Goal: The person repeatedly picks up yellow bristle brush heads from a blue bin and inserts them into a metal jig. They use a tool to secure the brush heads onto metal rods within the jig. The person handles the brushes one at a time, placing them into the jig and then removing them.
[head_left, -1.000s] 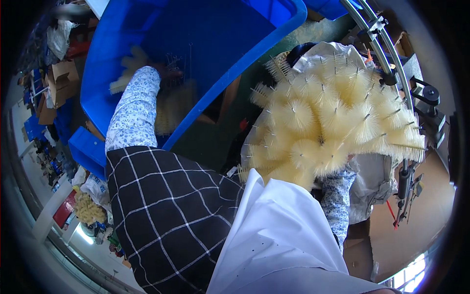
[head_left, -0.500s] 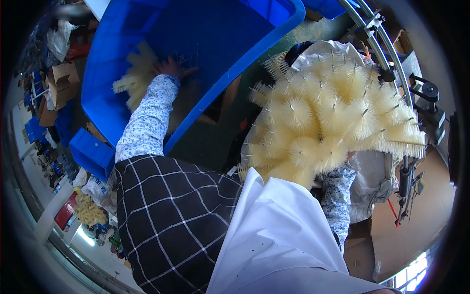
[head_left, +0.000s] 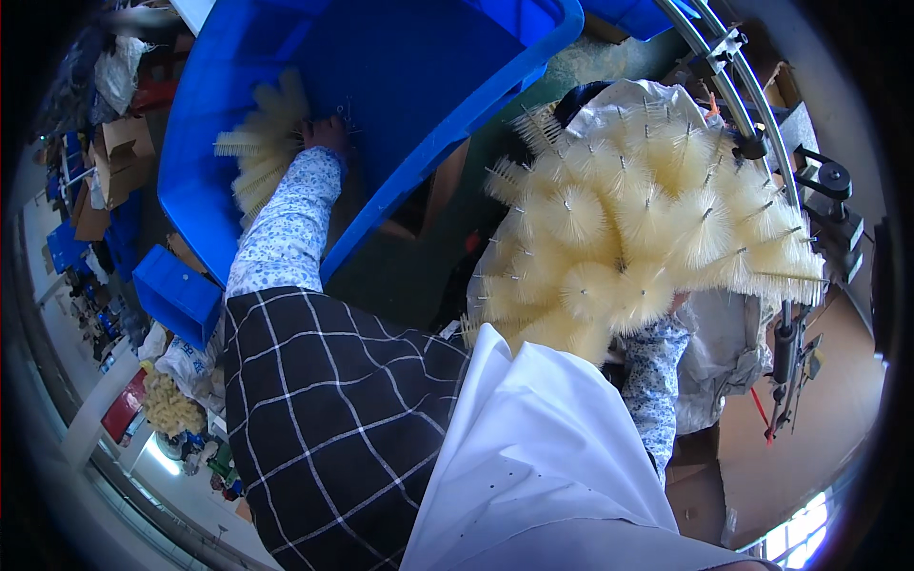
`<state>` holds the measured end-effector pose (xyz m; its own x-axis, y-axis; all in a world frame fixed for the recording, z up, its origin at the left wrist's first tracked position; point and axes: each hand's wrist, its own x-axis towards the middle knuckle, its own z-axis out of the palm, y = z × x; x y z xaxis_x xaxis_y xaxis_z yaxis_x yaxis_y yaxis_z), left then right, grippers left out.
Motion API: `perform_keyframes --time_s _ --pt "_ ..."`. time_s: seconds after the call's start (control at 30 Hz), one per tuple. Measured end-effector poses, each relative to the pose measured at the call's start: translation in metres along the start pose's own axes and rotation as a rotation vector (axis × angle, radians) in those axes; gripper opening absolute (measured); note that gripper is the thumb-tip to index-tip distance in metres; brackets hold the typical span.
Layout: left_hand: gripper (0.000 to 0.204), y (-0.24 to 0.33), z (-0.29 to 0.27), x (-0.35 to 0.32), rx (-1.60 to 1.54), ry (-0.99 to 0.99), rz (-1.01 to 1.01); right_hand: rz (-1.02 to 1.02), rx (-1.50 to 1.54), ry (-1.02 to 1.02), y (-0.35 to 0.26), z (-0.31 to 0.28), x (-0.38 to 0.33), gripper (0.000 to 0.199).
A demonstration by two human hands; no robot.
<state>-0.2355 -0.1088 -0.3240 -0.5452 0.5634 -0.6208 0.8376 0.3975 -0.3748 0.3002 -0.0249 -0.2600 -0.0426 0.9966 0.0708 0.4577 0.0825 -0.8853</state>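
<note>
Inside the large blue bin (head_left: 455, 152), my left hand (head_left: 326, 135) is closed at the wire ends of a bunch of cream bristle brushes (head_left: 265, 143). Thin metal wire loops show just past the fingers. To the right a big heap of cream round brushes (head_left: 609, 224) stands with its metal wire tips pointing up and outward. Only a sliver of my right hand (head_left: 679, 302) shows under the near right side of that heap, against the bristles. Its fingers are hidden by the brushes.
A whitish sack (head_left: 725, 352) lies under and around the heap. Curved metal rails (head_left: 752, 105) with black clamps rise at the right. A small blue box (head_left: 179, 295) sits beside the bin. Cardboard (head_left: 795, 419) stands at the lower right, and an open carton (head_left: 124, 157) at the far left.
My left hand has drawn slightly left, and its spread fingers have closed at the brushes in the bin. That bunch has shifted and turned a little. My right arm is nearly unmoved.
</note>
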Motion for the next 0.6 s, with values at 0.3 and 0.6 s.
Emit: perform_keyframes --time_s 0.3,0.6 --pt "0.052 -0.001 0.013 0.024 -0.072 0.039 0.022 -0.01 0.039 0.003 0.003 0.003 0.004 0.048" --pt "0.059 -0.01 -0.002 0.016 -0.226 -0.011 0.054 -0.031 0.056 0.006 0.002 0.005 0.004 0.042"
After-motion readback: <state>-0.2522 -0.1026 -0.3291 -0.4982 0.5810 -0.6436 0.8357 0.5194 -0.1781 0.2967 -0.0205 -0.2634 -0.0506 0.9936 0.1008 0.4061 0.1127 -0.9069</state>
